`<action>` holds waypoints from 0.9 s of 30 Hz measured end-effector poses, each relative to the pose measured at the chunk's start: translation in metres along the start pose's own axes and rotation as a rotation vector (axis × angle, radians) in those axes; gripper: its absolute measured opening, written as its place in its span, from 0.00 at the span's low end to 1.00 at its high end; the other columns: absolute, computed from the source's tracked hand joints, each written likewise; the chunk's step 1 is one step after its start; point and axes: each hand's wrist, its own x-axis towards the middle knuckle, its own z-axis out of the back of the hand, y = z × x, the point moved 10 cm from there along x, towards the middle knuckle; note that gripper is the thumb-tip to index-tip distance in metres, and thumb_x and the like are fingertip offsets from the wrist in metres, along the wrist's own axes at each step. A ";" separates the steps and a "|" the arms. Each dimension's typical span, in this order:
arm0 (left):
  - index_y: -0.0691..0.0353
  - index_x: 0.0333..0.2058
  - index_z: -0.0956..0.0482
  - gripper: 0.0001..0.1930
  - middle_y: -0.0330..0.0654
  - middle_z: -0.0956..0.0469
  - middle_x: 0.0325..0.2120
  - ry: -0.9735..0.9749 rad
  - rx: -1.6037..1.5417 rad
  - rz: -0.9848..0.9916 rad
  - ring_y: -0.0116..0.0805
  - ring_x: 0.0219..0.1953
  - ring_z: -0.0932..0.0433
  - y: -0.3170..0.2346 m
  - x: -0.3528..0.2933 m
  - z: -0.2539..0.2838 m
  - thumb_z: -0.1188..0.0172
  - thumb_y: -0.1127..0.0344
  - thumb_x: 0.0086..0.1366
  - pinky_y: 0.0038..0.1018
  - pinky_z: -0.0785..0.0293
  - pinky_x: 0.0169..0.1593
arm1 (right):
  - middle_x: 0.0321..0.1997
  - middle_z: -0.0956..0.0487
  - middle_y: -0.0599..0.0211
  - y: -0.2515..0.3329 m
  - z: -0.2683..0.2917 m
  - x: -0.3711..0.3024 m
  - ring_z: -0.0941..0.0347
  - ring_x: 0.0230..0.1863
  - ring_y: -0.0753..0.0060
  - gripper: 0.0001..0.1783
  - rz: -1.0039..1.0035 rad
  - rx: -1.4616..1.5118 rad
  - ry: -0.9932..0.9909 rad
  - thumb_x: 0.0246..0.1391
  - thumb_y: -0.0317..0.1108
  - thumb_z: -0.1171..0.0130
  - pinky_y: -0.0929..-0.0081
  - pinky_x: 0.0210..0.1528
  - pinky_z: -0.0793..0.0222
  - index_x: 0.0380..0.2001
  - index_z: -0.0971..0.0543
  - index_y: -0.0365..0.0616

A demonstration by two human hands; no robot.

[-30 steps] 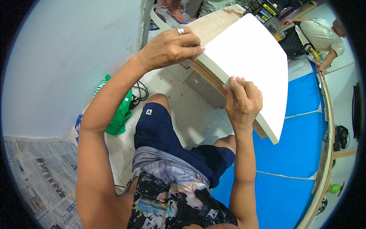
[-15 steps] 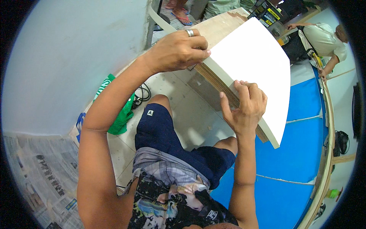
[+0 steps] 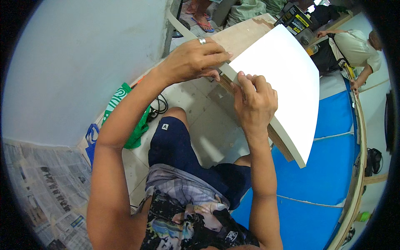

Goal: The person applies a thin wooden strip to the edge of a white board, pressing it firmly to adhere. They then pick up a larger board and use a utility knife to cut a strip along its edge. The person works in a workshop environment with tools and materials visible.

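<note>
At right, blue panels lie past a white-topped board, with a green bag on the floor behind the left forearm and a dark box beyond the board's far corner. Along the board's near edge, the left hand's grip pinches a pale strip; the right hand, thumb and fingers close together over that edge, hides part of it.

Smooth white panel, plywood edge

the right hand has moved along the white-topped board, nearer the left hand.
</note>
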 end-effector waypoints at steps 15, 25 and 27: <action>0.53 0.46 0.18 0.22 0.34 0.21 0.40 -0.034 0.097 0.022 0.36 0.45 0.22 -0.019 0.002 -0.005 0.29 0.60 0.49 0.39 0.29 0.53 | 0.32 0.24 0.73 -0.001 0.005 -0.003 0.28 0.30 0.70 0.11 -0.004 0.015 -0.024 0.48 0.35 0.33 0.68 0.33 0.37 0.38 0.17 0.51; 0.65 0.70 0.46 0.40 0.59 0.53 0.72 0.045 0.398 0.269 0.65 0.73 0.57 -0.031 -0.038 -0.063 0.45 0.49 0.67 0.63 0.69 0.70 | 0.34 0.26 0.67 -0.005 0.004 0.001 0.25 0.35 0.67 0.15 -0.003 0.165 0.017 0.46 0.37 0.38 0.67 0.36 0.33 0.39 0.21 0.48; 0.65 0.68 0.43 0.39 0.57 0.50 0.71 -0.029 0.331 0.240 0.62 0.73 0.56 -0.032 -0.040 -0.063 0.43 0.51 0.64 0.62 0.72 0.70 | 0.46 0.22 0.60 -0.011 0.008 -0.014 0.22 0.48 0.65 0.21 -0.022 0.142 0.107 0.51 0.42 0.38 0.65 0.45 0.30 0.48 0.22 0.48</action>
